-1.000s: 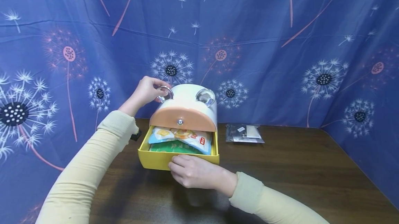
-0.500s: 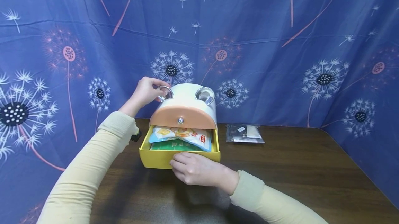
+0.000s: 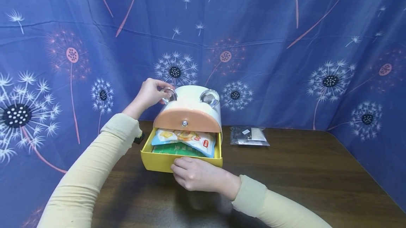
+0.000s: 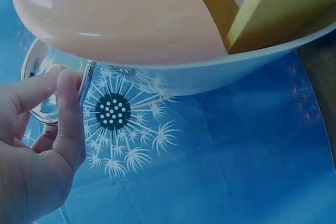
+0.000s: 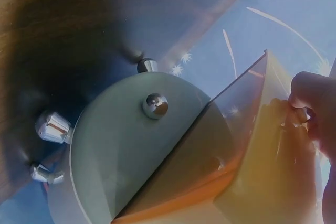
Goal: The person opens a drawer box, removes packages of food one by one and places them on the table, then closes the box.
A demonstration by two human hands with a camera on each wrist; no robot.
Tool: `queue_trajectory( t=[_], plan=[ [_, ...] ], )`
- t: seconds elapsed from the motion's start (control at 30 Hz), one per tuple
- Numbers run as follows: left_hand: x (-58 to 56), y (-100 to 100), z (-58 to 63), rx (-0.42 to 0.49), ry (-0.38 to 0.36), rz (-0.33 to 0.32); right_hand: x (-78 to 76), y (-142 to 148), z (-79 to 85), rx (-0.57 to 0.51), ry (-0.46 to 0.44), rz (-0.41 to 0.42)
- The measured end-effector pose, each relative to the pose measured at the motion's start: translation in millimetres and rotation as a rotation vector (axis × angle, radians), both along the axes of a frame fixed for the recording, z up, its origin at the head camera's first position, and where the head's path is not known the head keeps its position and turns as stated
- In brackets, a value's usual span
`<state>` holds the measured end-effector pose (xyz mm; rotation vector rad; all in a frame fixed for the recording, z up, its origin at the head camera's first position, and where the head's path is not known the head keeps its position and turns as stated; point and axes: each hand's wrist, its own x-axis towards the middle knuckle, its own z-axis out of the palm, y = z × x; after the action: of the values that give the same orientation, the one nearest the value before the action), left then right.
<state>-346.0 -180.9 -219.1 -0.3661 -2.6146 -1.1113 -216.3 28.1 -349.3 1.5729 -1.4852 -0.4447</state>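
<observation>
A white round-topped box with an orange drawer front [image 3: 177,119] and a silver knob [image 3: 184,123] stands on the table. Below, its yellow drawer [image 3: 158,163] is pulled out. A white and blue snack bag [image 3: 193,140] lies inside, over a green packet [image 3: 177,148]. My left hand [image 3: 150,92] pinches the shiny round silver piece [image 3: 171,98] at the box's upper left; thumb and finger meet on it in the left wrist view. My right hand [image 3: 196,175] grips the yellow drawer at the middle of its front, fingers curled. What lies under those fingertips is mostly hidden.
A matching silver piece [image 3: 210,98] sits at the box's upper right. Right of the box, a clear plastic packet [image 3: 248,136] lies on the brown table [image 3: 301,168]. Short silver feet [image 5: 54,127] show on the box. A blue dandelion-print cloth [image 3: 269,37] hangs behind.
Both hands keep the same places on the silver piece and the drawer. Box, drawer and right hand shift only very slightly, and the drawer stays pulled out.
</observation>
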Motion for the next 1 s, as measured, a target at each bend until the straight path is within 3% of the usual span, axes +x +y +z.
queue_trajectory(
  t=[0.33,0.77,1.0],
  plan=[
    [-0.8,-0.6,0.3,0.005,-0.026,-0.006,15.6,2.6,19.7,-0.014,-0.009,-0.011],
    [-0.5,1.1,1.2,0.009,-0.049,-0.017,4.7,6.2,1.7,0.026,-0.044,-0.058],
    [-2.3,-1.2,-0.5,-0.018,-0.032,-0.012,14.0,8.9,21.8,-0.015,-0.079,-0.045]
  ],
)
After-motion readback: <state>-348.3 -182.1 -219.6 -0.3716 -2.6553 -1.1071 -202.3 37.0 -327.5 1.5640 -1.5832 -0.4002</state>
